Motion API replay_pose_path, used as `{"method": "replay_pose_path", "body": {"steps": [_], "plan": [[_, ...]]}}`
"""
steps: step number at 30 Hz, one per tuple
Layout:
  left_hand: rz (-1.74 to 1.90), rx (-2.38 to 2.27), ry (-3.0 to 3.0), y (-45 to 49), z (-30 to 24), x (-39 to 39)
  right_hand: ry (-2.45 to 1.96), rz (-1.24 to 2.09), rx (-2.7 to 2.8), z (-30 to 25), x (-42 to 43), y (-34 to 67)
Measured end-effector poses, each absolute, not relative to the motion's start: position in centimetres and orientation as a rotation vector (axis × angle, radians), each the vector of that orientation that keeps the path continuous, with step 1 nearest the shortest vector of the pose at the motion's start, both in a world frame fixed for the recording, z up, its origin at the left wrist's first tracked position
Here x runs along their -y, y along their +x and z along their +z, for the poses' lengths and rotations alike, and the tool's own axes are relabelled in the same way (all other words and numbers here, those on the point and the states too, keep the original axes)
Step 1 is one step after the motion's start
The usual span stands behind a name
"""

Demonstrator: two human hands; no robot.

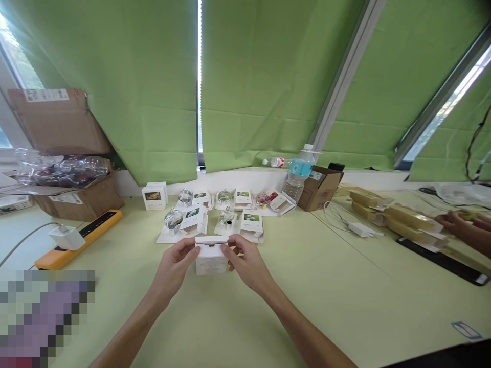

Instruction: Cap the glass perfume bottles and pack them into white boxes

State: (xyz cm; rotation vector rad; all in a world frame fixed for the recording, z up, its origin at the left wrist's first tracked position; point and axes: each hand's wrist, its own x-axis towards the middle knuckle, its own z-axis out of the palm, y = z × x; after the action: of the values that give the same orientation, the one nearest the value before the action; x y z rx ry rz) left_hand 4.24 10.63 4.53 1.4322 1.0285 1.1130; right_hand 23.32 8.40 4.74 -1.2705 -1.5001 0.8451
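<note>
A small white carton [210, 258] stands on the pale green table [307, 286] with its top flap raised. My left hand [175, 266] grips its left side, fingers curled at the top edge. My right hand [245, 263] grips its right side the same way. Just beyond the carton lie several open white boxes with green picture labels [251, 221], each next to a clear glass ornament [173, 218].
A closed white box [154, 196] stands at the back left, a water bottle [298, 174] and a small brown box [320, 187] at the back right. An orange power strip [79, 236] with a white charger [66, 237] lies left. Another person's hands [460, 225] work at yellow boxes [406, 217] on the right.
</note>
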Motion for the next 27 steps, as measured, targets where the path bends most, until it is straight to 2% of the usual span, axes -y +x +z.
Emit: {"method": "replay_pose_path", "body": {"steps": [27], "plan": [[1.141, -1.030, 1.402, 4.68, 5.02, -10.34, -1.192, 1.028, 1.402, 4.49, -8.49, 23.07]]}}
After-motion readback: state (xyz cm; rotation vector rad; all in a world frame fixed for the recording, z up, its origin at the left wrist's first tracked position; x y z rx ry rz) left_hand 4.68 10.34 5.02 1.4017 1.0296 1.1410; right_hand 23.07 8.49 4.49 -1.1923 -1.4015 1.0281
